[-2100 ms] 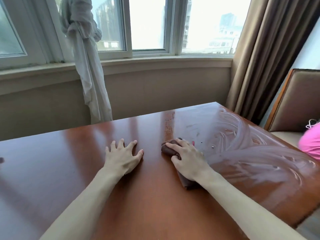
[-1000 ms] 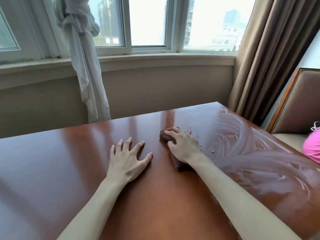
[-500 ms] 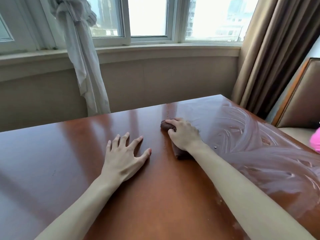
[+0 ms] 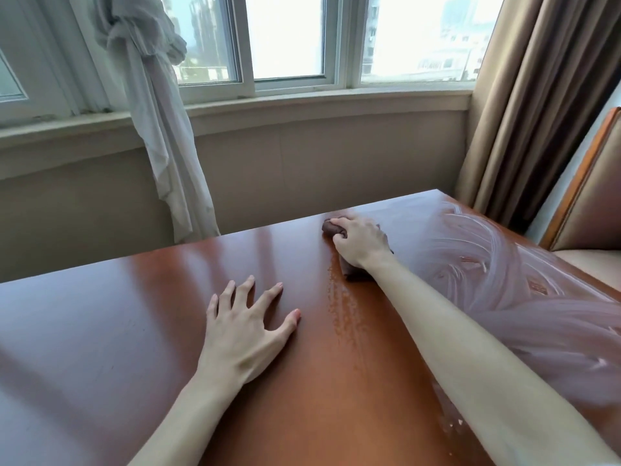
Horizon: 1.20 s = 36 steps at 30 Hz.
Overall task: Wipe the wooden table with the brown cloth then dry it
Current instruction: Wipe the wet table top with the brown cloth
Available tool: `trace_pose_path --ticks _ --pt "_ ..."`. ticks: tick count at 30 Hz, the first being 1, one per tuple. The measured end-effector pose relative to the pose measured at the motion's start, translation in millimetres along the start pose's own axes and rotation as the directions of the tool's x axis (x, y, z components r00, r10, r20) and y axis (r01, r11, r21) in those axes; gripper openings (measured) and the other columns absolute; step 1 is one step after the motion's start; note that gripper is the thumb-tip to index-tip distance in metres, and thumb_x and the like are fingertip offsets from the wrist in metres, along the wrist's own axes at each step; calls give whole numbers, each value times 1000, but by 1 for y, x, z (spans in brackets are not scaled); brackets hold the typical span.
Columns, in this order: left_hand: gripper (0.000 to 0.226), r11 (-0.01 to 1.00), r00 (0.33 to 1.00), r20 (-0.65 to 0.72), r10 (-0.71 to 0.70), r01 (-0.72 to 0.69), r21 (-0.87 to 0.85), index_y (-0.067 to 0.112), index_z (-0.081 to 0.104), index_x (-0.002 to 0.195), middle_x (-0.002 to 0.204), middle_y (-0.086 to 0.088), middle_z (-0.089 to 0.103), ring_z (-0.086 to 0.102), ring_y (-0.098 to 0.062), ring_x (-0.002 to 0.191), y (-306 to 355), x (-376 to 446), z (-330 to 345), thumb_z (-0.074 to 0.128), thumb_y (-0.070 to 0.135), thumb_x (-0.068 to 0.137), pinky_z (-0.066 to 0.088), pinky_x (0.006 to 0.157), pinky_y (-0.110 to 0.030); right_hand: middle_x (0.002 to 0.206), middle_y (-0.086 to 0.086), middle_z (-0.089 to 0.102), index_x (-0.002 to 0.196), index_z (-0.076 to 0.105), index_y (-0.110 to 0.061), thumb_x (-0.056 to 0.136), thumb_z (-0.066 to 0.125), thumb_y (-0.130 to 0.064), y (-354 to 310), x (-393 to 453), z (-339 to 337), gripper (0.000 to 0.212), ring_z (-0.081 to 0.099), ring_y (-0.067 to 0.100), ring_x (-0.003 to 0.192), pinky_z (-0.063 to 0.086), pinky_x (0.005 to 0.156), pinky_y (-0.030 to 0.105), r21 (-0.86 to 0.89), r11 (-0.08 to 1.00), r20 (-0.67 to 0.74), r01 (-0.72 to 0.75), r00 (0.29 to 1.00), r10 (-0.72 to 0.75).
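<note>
Brown cloth [image 4: 349, 269], dark and bunched into a long wad, lies on the glossy reddish wooden table [image 4: 100, 331] near its far edge, mostly hidden under the right hand [image 4: 359, 242], whose fingers curl over its far end and press it down. Swirled wet streaks [image 4: 487, 264] cover the tabletop to the right. The left hand [image 4: 243, 329] rests flat with fingers spread, nearer and to the left, well apart from the cloth.

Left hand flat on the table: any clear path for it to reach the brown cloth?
Probably yes. The left hand rests open on the wooden table, with only bare tabletop between it and the brown cloth. But the right hand covers most of the cloth, leaving just its edges exposed.
</note>
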<state>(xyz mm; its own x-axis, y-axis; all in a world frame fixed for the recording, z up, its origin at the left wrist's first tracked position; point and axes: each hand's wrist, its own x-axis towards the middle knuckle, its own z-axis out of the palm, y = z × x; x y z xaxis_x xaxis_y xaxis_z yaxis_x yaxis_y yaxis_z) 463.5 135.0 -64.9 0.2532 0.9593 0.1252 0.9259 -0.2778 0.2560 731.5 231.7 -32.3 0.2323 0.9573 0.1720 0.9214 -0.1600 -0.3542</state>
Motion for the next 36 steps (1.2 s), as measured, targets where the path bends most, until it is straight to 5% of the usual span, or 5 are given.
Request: trace_pose_path --ticks 11,15,22,27,36 --pt "77 1000 998 54 19 -19 8 51 31 152 166 -3 21 11 -29 154 3 -4 -8 23 86 83 6 124 -50 160 -17 35 145 45 -51 93 50 -39 -14 -238 -26 54 26 11 150 33 117 38 16 989 41 144 989 -144" --pt "80 1000 999 30 27 -27 3 52 30 152 166 -2 21 10 -29 153 1 -5 -6 19 87 81 6 124 -49 157 -18 39 143 49 -50 92 51 -38 -14 -211 -28 52 31 11 147 35 116 41 47 990 44 132 990 -134" --pt "82 999 999 -18 32 -32 11 57 25 151 166 5 19 5 -22 154 -2 -2 1 12 91 77 2 125 -45 141 -1 55 135 62 -39 94 49 -31 -1 -37 -6 44 51 32 128 45 101 45 7 1000 -28 -4 1000 4" --pt "80 1000 998 -47 28 -28 6 62 19 150 166 11 15 1 -17 154 -5 0 7 11 93 76 -2 125 -40 139 2 55 138 59 -40 94 46 -31 4 57 4 47 49 31 128 44 101 43 -10 998 3 -66 998 66" --pt "80 1000 1000 22 8 -9 21 57 25 151 166 3 19 7 -24 154 0 4 -1 16 90 78 4 125 -45 156 -13 43 143 54 -44 94 46 -34 1 -51 -9 50 39 21 142 35 113 45 -6 997 53 79 996 -78"
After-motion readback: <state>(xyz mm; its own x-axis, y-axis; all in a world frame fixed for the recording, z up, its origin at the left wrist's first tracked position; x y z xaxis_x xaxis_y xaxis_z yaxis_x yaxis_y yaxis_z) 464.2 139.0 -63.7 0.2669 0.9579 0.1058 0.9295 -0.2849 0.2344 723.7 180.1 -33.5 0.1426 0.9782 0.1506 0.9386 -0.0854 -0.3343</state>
